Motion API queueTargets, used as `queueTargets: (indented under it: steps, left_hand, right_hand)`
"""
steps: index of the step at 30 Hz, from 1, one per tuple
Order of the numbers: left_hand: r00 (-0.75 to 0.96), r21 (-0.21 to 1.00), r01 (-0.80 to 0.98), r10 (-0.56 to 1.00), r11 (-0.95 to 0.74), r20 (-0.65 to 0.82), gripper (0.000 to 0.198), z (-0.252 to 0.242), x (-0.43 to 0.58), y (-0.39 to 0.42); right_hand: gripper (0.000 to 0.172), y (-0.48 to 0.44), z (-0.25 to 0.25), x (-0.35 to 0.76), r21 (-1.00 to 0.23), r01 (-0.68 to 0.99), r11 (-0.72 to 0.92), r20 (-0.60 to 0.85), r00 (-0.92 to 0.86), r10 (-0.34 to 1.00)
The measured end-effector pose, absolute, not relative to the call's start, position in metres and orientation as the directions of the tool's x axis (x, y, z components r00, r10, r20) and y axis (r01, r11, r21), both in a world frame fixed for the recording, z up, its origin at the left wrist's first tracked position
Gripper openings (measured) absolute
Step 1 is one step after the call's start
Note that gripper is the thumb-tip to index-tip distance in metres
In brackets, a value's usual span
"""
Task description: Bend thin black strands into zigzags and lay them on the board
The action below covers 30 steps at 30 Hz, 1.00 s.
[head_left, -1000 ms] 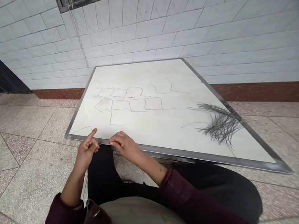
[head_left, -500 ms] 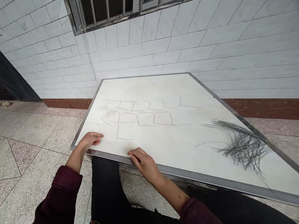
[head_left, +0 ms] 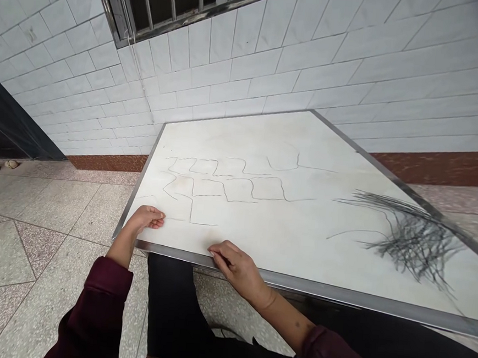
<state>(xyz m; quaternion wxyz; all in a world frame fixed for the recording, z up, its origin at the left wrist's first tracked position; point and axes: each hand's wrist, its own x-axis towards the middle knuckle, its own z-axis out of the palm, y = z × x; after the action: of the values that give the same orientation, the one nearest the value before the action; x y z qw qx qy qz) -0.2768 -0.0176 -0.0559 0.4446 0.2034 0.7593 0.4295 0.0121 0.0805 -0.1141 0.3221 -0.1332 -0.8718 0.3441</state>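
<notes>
My left hand (head_left: 148, 217) is closed in a pinch above the left front of the white table (head_left: 283, 243). A thin dark bent wire (head_left: 175, 219) runs out to the right from its fingertips. Just over the front edge, my right hand (head_left: 236, 264) has its thumb and fingers pressed together; whatever they hold is too small or hidden to make out. Beyond both hands lie rows of similar bent wires (head_left: 250, 188), shaped in steps. The closest loose one is a stepped wire (head_left: 191, 208) to the right of my left hand.
On the table's right side sits a tangled pile of dark wires (head_left: 418, 243), with straighter strands at its back. A metal rim (head_left: 317, 289) borders the tabletop. Behind stands a tiled wall (head_left: 238, 82) with a barred window (head_left: 170, 2). My legs are under the front edge.
The view has shifted slightly, so the wire pile appears farther right. From my left fingertips the bent wire now shows stretching to the right. Both hands stay pinched in nearly the same places.
</notes>
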Motion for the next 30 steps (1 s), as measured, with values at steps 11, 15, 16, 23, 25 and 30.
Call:
queueTargets:
  steps: [11,15,16,23,25,30]
  left_hand:
    - [-0.442,0.753,0.119,0.713,0.648,-0.544,0.033,-0.049,-0.288,-0.009]
    - [-0.413,0.703,0.214,0.715,0.678,-0.564,0.036,-0.04,-0.295,-0.004]
    - [-0.425,0.691,0.238,0.713,0.683,-0.558,0.037,-0.038,-0.298,-0.005]
    - [-0.725,0.653,0.4,0.658,0.643,-0.203,0.035,-0.031,-0.3,-0.029]
    - [-0.796,0.654,0.443,0.605,0.613,-0.029,0.035,-0.041,-0.287,-0.032]
    - [-0.642,0.578,0.707,0.712,0.407,0.285,0.061,-0.078,-0.254,-0.025]
  right_hand:
    - [0.019,0.08,-0.112,0.012,-0.68,0.012,0.733,0.47,-0.76,0.448]
    - [0.019,0.08,-0.111,0.012,-0.675,0.019,0.737,0.47,-0.76,0.45]
    - [0.019,0.08,-0.111,0.012,-0.674,0.021,0.739,0.469,-0.76,0.449]
    - [0.019,0.079,-0.114,0.013,-0.671,0.031,0.741,0.459,-0.768,0.447]
    - [0.019,0.079,-0.114,0.012,-0.667,0.034,0.744,0.456,-0.771,0.444]
    - [0.019,0.079,-0.115,0.012,-0.652,0.041,0.757,0.457,-0.775,0.436]
